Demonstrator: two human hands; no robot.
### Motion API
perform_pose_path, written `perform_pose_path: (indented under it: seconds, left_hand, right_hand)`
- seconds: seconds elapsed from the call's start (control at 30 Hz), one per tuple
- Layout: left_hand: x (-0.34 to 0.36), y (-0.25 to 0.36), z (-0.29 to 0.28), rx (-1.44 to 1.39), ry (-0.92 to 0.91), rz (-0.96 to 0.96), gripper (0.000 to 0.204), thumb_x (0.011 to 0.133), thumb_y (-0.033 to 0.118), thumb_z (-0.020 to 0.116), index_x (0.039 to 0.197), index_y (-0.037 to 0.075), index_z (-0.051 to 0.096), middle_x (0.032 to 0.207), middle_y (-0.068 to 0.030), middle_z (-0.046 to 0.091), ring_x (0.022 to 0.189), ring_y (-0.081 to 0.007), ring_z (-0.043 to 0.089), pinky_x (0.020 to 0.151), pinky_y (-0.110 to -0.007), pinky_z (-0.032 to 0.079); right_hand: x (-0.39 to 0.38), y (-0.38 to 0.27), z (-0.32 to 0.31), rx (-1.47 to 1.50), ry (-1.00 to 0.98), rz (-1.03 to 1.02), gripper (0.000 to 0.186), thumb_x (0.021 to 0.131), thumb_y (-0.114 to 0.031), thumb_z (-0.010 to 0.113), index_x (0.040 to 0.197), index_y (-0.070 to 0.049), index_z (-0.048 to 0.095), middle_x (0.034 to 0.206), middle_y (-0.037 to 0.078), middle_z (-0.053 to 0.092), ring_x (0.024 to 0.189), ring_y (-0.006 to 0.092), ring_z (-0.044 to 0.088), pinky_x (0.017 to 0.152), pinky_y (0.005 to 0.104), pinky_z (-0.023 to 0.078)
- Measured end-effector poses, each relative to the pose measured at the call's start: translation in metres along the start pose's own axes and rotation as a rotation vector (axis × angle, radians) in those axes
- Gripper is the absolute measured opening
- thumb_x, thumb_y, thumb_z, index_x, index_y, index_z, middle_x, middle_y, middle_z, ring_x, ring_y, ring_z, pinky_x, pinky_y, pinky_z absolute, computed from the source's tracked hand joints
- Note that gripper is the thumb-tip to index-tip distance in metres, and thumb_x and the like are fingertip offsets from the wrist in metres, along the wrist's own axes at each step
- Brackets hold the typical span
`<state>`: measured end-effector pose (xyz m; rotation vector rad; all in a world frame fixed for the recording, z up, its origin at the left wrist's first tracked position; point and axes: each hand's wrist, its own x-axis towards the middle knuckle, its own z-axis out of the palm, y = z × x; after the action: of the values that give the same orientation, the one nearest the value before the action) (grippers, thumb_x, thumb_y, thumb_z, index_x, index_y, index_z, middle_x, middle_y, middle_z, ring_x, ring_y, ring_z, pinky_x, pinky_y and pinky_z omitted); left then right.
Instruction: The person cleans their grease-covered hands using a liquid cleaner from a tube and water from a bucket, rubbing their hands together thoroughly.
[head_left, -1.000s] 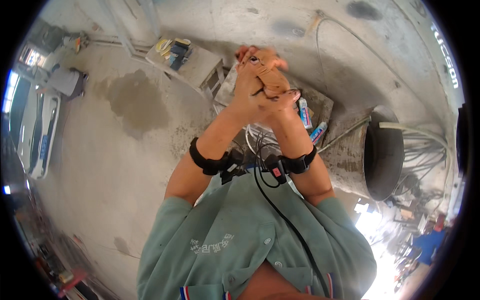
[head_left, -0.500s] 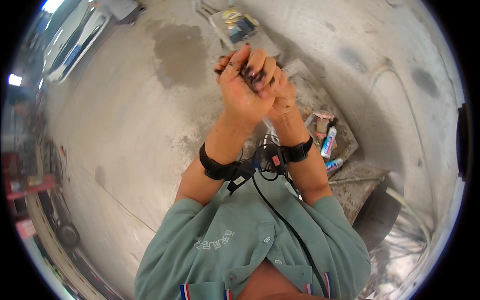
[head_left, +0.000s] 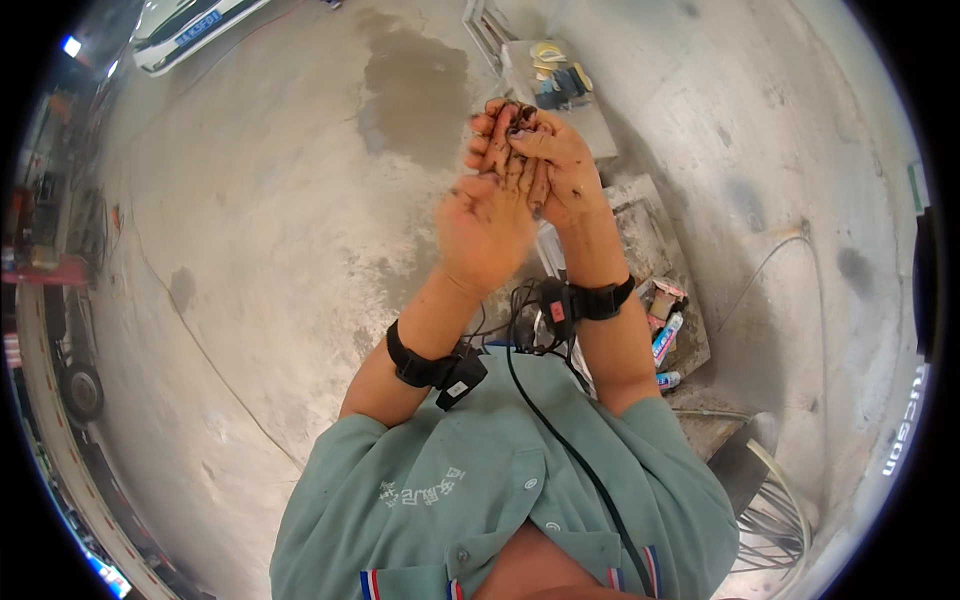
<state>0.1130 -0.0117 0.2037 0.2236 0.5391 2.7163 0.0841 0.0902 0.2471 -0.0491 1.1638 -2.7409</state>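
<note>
My two hands meet in front of me, over the concrete floor, with dark grimy smears on the fingers and palms. My left hand [head_left: 487,232] is slightly blurred; its fingers are stretched out and lie against the other palm. My right hand [head_left: 568,165] is closed round those fingers, its thumb laid across them. No tool or part shows between the hands. A black strap with a small box sits on the left wrist [head_left: 428,368], and another on the right wrist [head_left: 590,300]. A black cable [head_left: 560,435] runs down over my green shirt [head_left: 430,450].
At right, a worn low bench [head_left: 690,260] bears blue-and-white tubes [head_left: 667,340] and a pinkish packet [head_left: 665,297]. Beyond stands a stand [head_left: 590,125] with yellow and dark items [head_left: 560,85]. A white car [head_left: 190,35] is far left. A thin line [head_left: 215,370] crosses the floor, which has a damp patch [head_left: 415,95].
My hands were clasped together with fingers curled; now the left fingers are stretched along the right palm. The left hand has dropped lower, and the view has shifted.
</note>
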Motion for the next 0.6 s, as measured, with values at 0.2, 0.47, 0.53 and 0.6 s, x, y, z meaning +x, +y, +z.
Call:
perform_pose_path:
  seconds: [0.2, 0.47, 0.53, 0.6]
  left_hand:
    - [-0.017, 0.04, -0.145, 1.579, -0.302, 0.867, 0.04, 0.082, -0.004, 0.042, 0.118, -0.001, 0.058, 0.136, -0.0114, 0.053, 0.13, -0.028, 0.046, 0.112, -0.034, 0.031]
    - [-0.052, 0.215, -0.107, -0.21, 0.083, 0.331, 0.054, 0.096, 0.024, 0.038, 0.144, -0.001, 0.036, 0.144, -0.0196, 0.043, 0.133, -0.033, 0.042, 0.11, -0.041, 0.035]
    - [-0.064, 0.244, -0.104, -0.338, -0.034, 0.365, 0.062, 0.095, 0.028, 0.036, 0.148, -0.002, 0.026, 0.152, -0.0207, 0.03, 0.14, -0.0323, 0.031, 0.115, -0.039, 0.027]
    - [-0.075, 0.268, -0.117, -0.343, -0.07, 0.444, 0.066, 0.096, 0.032, 0.034, 0.15, -0.003, 0.02, 0.155, -0.0217, 0.023, 0.144, -0.0317, 0.026, 0.118, -0.037, 0.023]
  right_hand:
    - [0.055, 0.076, 0.034, 0.002, -0.075, 0.161, 0.028, 0.095, -0.028, 0.062, 0.089, -0.002, 0.054, 0.072, 0.007, 0.055, 0.062, 0.019, 0.057, 0.058, 0.0361, 0.052]
    - [0.075, 0.203, 0.149, -0.049, -0.326, -0.051, 0.013, 0.095, -0.009, 0.053, 0.104, 0.0, 0.056, 0.102, 0.011, 0.061, 0.095, 0.022, 0.061, 0.089, 0.036, 0.05]
    - [0.073, 0.229, 0.164, -0.107, -0.277, 0.095, 0.021, 0.092, 0.001, 0.051, 0.112, 0.005, 0.056, 0.11, 0.011, 0.061, 0.104, 0.0211, 0.058, 0.096, 0.0322, 0.046]
    - [0.08, 0.246, 0.189, -0.114, -0.304, 0.189, 0.022, 0.092, 0.002, 0.052, 0.113, 0.007, 0.056, 0.108, 0.01, 0.061, 0.101, 0.0201, 0.059, 0.092, 0.0321, 0.048]
